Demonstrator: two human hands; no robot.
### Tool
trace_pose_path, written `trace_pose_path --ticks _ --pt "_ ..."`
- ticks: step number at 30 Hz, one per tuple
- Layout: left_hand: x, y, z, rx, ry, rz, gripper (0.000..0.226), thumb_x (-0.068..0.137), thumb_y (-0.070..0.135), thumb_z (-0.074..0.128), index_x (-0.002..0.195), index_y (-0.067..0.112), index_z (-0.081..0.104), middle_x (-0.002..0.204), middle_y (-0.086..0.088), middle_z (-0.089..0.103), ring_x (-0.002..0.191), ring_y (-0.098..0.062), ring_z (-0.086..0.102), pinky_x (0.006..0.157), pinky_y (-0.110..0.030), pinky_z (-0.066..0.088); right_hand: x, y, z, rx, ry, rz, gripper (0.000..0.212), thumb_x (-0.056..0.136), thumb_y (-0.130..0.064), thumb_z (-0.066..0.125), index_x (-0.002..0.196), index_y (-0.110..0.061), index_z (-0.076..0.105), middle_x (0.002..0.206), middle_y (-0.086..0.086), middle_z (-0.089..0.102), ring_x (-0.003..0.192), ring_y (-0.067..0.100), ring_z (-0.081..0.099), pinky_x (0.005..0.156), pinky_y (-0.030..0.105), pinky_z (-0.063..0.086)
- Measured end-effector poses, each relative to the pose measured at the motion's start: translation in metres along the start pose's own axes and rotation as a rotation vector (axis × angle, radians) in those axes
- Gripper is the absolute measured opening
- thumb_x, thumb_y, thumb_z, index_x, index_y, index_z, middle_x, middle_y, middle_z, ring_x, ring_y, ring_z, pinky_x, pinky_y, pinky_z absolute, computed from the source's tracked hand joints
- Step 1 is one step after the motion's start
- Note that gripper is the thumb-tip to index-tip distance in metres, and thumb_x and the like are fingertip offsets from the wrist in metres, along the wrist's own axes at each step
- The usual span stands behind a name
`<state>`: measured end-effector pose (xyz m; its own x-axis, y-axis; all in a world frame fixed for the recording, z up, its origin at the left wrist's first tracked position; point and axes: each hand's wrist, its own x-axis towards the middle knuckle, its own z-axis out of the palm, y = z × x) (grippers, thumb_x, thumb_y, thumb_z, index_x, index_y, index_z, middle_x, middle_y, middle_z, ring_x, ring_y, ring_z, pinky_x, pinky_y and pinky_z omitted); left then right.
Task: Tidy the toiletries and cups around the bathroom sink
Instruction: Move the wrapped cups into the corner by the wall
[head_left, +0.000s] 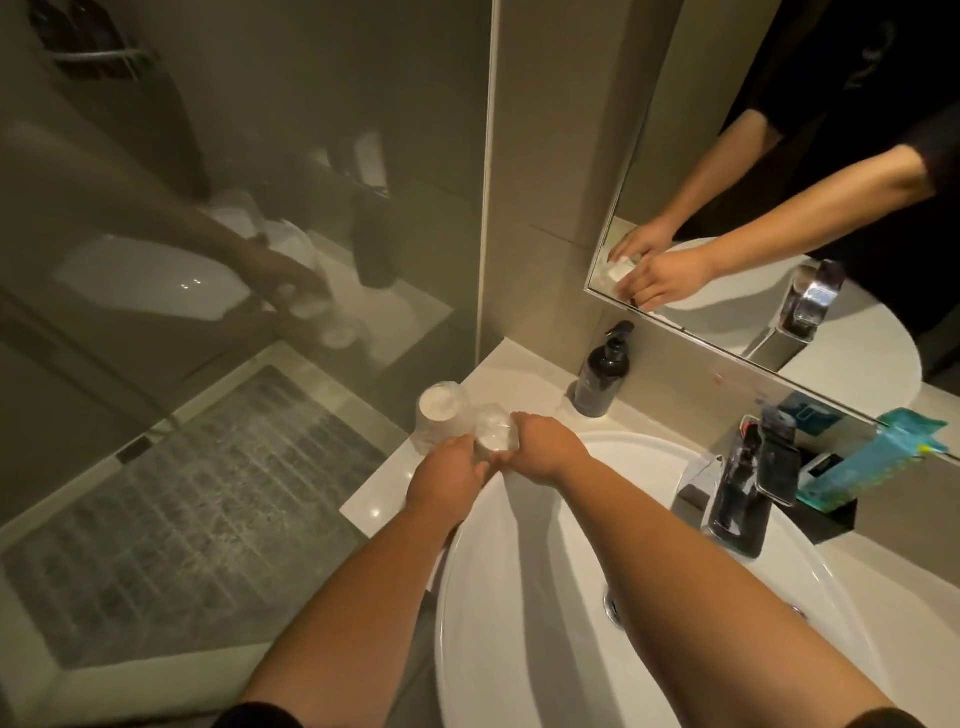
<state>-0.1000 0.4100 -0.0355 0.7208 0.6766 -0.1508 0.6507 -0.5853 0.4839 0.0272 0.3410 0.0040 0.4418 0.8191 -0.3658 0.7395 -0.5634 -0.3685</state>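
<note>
A clear glass cup with a white paper lid (496, 434) is gripped between my left hand (451, 470) and my right hand (545, 447), just above the white counter (374, 506) at the sink's left edge. A second clear cup with a white lid (439, 415) stands upright on the counter, touching or very near the held cup on its left. Behind them, by the wall, a dark pump bottle (602, 371) is standing. Right of the faucet, a black tray (831, 514) holds a teal packet (867, 462) and small toiletry items.
The white basin (519, 597) fills the lower right, with a chrome faucet (743, 493) at its back. A mirror (779, 208) hangs above it. A glass shower wall (260, 234) borders the counter's left end; the grey shower floor lies below.
</note>
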Motion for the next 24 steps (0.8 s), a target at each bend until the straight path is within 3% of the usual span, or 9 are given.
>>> trace_pose_path --ticks 4,13,17,21,24 --pt "0.013 -0.003 0.004 -0.039 0.003 -0.024 0.029 0.098 0.029 0.051 0.122 0.014 0.053 0.119 -0.006 0.062 0.109 -0.024 0.059 0.088 -0.032 0.046 0.015 0.004 0.006 0.035 -0.003 0.057 0.063 0.06 -0.061 0.066 0.108 -0.021 0.058 0.099 0.003 0.07 0.088 0.028 0.065 0.08 0.039 0.054" --pt "0.013 0.004 -0.01 -0.132 0.075 -0.007 0.029 0.097 0.029 0.053 0.124 0.019 0.054 0.112 -0.002 0.065 0.101 -0.024 0.062 0.082 -0.034 0.05 -0.003 -0.001 -0.004 0.232 0.164 0.046 0.056 0.072 -0.054 0.07 0.111 -0.015 0.06 0.103 0.006 0.07 0.093 0.03 0.065 0.072 0.034 0.048" --pt "0.007 0.026 -0.043 -0.185 0.121 0.007 0.027 0.093 0.025 0.056 0.119 0.018 0.058 0.108 -0.002 0.066 0.099 -0.024 0.061 0.083 -0.037 0.05 -0.032 -0.014 -0.04 0.287 0.27 0.007 0.051 0.075 -0.044 0.073 0.116 -0.015 0.062 0.111 0.007 0.07 0.102 0.028 0.063 0.078 0.034 0.048" --pt "-0.007 0.047 -0.076 -0.172 0.139 0.094 0.025 0.092 0.025 0.057 0.115 0.016 0.059 0.107 -0.002 0.066 0.098 -0.023 0.059 0.084 -0.038 0.048 -0.067 -0.024 -0.068 0.307 0.343 0.005 0.05 0.072 -0.047 0.072 0.113 -0.021 0.064 0.106 0.002 0.071 0.1 0.024 0.065 0.076 0.033 0.05" --pt "-0.023 0.056 -0.089 -0.156 0.127 0.162 0.027 0.092 0.027 0.057 0.117 0.018 0.059 0.108 0.0 0.067 0.098 -0.021 0.061 0.083 -0.036 0.048 -0.097 -0.032 -0.075 0.325 0.385 0.015 0.044 0.075 -0.041 0.072 0.113 -0.021 0.064 0.107 0.002 0.07 0.098 0.023 0.064 0.07 0.029 0.042"
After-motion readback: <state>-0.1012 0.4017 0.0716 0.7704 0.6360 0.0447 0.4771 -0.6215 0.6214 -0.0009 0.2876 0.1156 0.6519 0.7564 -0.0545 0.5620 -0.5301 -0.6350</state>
